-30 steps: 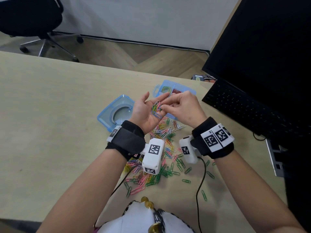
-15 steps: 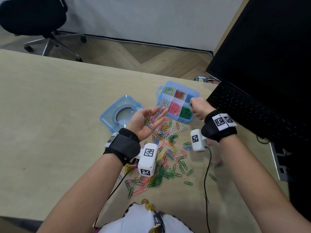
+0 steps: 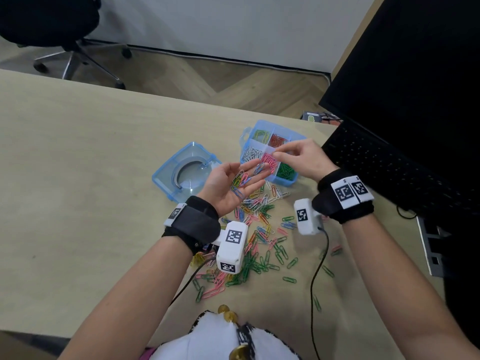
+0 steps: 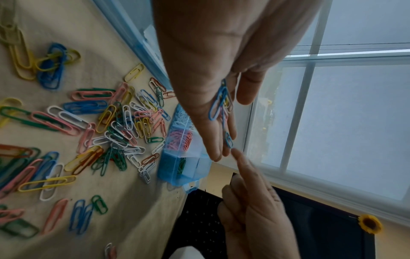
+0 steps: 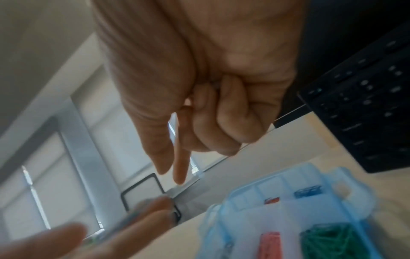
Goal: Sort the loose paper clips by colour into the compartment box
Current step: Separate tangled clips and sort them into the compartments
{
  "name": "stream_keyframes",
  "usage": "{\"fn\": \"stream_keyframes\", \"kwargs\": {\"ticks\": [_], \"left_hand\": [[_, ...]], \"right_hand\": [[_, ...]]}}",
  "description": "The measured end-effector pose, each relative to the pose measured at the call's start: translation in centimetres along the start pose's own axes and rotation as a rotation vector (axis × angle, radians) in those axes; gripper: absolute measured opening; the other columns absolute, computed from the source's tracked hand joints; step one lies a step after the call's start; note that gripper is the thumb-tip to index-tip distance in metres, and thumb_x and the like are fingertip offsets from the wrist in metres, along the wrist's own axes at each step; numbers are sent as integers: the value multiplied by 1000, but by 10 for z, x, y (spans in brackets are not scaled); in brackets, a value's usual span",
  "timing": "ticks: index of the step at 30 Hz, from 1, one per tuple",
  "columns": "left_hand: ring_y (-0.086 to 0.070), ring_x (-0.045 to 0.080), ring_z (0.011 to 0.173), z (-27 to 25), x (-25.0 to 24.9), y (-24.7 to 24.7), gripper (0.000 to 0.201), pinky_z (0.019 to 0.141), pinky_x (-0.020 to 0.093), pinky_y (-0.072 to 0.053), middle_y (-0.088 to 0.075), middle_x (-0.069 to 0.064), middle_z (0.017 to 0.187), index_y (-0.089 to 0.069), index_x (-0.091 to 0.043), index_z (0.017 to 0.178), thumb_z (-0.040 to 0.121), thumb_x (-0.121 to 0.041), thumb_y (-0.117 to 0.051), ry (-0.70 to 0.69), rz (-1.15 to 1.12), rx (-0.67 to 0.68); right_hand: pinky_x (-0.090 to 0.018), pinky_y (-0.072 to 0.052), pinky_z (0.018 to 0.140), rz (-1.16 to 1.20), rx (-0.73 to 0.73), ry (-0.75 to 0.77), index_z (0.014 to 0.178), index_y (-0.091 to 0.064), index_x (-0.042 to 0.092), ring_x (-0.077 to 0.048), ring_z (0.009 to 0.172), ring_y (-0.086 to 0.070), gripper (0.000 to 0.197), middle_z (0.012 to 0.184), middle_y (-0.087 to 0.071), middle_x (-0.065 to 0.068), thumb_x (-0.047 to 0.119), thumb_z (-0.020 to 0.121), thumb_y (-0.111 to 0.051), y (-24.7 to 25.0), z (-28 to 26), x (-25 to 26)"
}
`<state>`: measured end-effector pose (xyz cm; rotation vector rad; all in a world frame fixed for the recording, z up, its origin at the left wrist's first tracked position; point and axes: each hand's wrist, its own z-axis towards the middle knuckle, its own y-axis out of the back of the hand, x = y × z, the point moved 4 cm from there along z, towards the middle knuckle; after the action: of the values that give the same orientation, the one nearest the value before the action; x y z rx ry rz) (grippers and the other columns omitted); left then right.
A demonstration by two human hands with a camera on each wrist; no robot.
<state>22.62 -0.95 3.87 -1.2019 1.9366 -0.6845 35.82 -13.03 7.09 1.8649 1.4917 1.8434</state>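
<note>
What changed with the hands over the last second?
The right hand left the left palm, went out to the box's far right edge, and has now come back over the pink section, heading toward the left hand. Whether it holds a clip I cannot tell. The left hand stayed palm up, carrying its clips. Box, lid and pile stayed put.

- On the worktop [image 3: 78,157]: compartment box [image 3: 284,181] far of centre, its lid [image 3: 166,178] just left of it.
- Loose paper clips [image 3: 259,229] strewn near of the box, towards the person.
- Left hand [image 3: 233,185] palm-up between lid and box, a few clips [image 3: 240,181] lying in it.
- Right hand [image 3: 304,159] over the box's right part.
- Keyboard [image 3: 389,167] right of the box, monitor [image 3: 415,74] behind it.
- Chair [image 3: 52,29] on the floor, far left.
</note>
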Motion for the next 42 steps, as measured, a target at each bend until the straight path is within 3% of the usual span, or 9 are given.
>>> {"fn": "stream_keyframes", "kwargs": {"ticks": [3, 8, 13, 15, 21, 29, 34, 38, 42], "left_hand": [[-61, 36, 109, 1, 1, -2, 45, 97, 42, -48, -58, 28, 125, -55, 7, 122, 97, -16, -25, -1, 24, 9], [-59, 36, 105, 0, 0, -1, 50, 84, 42, -53, -45, 31, 138, -41, 11, 136, 99, -17, -22, 30, 42, -11], [-58, 37, 109, -1, -3, 1, 48, 88, 44, -51, -49, 30, 134, -44, 10, 133, 99, -16, -24, 20, -14, -7], [-64, 35, 99, 0, -5, -2, 48, 83, 41, -55, -56, 29, 123, -48, 11, 127, 99, -18, -23, 7, -36, 7], [-61, 25, 50, -5, 1, -13, 48, 47, 27, -52, -63, 20, 68, -67, 15, 78, 92, -12, -29, 22, -105, 59], [-69, 33, 80, -1, -8, -10, 48, 79, 36, -56, -65, 28, 93, -56, 16, 104, 101, -18, -22, 63, -98, 85], [-59, 36, 110, 12, -8, -3, 41, 77, 42, -59, -52, 31, 127, -46, 12, 126, 100, -15, -28, 77, -191, 11], [-61, 37, 105, 16, -6, -1, 30, 87, 41, -56, -61, 33, 104, -56, 10, 101, 99, -5, -31, 97, -201, -65], [-53, 35, 123, 19, -4, 3, 34, 108, 37, -40, -57, 26, 127, -58, 11, 97, 98, -2, -26, 88, -195, -140]], "right_hand": [[-12, -32, 49, -3, 65, 150, 94, -73, 31, -2, 39, -40, 15, 37, -42, 16, 21, 83, -72, -9, -23, 25], [-24, -42, 66, -288, -33, 158, 93, -76, 30, -1, 55, -46, 15, 57, -52, 14, 32, 78, -76, -15, -29, 27], [-28, -51, 65, -116, -45, 275, 83, -78, 30, -4, 63, -60, 12, 66, -67, 16, 33, 73, -81, -14, -35, 37], [-22, -44, 65, -135, -18, 302, 87, -78, 30, 1, 66, -57, 13, 64, -62, 27, 31, 75, -79, -22, -40, 43], [-30, -46, 83, -542, 18, 329, 106, -71, 39, -16, 106, -58, 24, 105, -67, 9, 46, 85, -64, -34, -45, 55], [-35, -53, 63, -357, -97, 568, 91, -71, 25, -21, 77, -67, 17, 85, -70, 7, 35, 84, -60, -30, -50, 53], [-40, -54, 74, -50, 5, 396, 101, -69, 15, -11, 74, -64, 18, 75, -66, 12, 27, 88, -63, -27, -43, 40], [-13, -44, 63, 91, 114, 262, 95, -64, 3, 5, 58, -57, 11, 62, -63, 20, 12, 94, -58, -25, -37, 35], [-26, -44, 67, -149, -104, 45, 94, -67, 13, -4, 58, -48, 13, 62, -54, 10, 25, 91, -62, -4, -4, 6]]}}
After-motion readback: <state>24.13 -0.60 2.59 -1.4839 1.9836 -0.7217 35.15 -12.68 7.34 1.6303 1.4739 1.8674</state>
